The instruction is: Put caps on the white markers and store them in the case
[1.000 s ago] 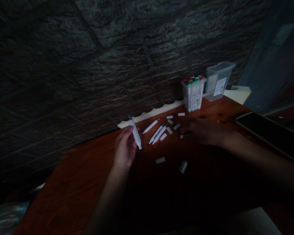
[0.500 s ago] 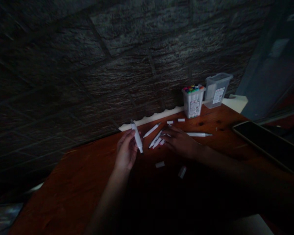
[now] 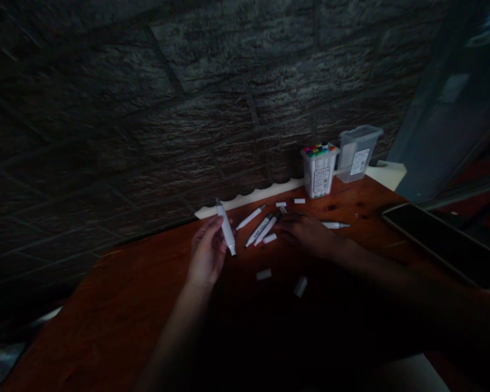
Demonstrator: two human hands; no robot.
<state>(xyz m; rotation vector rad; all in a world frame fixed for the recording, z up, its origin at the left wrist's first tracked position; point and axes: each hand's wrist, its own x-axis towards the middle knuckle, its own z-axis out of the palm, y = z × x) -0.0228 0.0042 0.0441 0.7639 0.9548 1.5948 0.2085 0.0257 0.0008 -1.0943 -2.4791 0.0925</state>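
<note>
My left hand (image 3: 208,247) is closed around a white marker (image 3: 227,231), which it holds tilted above the table. Both tips of that marker look dark and uncapped. My right hand (image 3: 308,233) hangs low over the tabletop with its fingers loosely bent and pointing left; its fingertips are dim. Just left of it lie two white markers, one with a printed label (image 3: 258,231), and a small white cap (image 3: 270,238). Another uncapped marker (image 3: 250,218) rests nearer the left hand. Part of a marker (image 3: 337,225) shows beyond my right wrist.
Several loose caps lie about, including one cap (image 3: 299,201) near the wall and a dim cap (image 3: 301,286) in front. A tub of colourful-capped markers (image 3: 321,177) stands beside a clear tub (image 3: 357,158). A phone-like dark slab (image 3: 445,245) lies right. A brick wall (image 3: 212,109) rises behind.
My right hand has shifted right, away from the markers and the small cap, uncovering them. My left hand still holds its marker. The view has shifted slightly.
</note>
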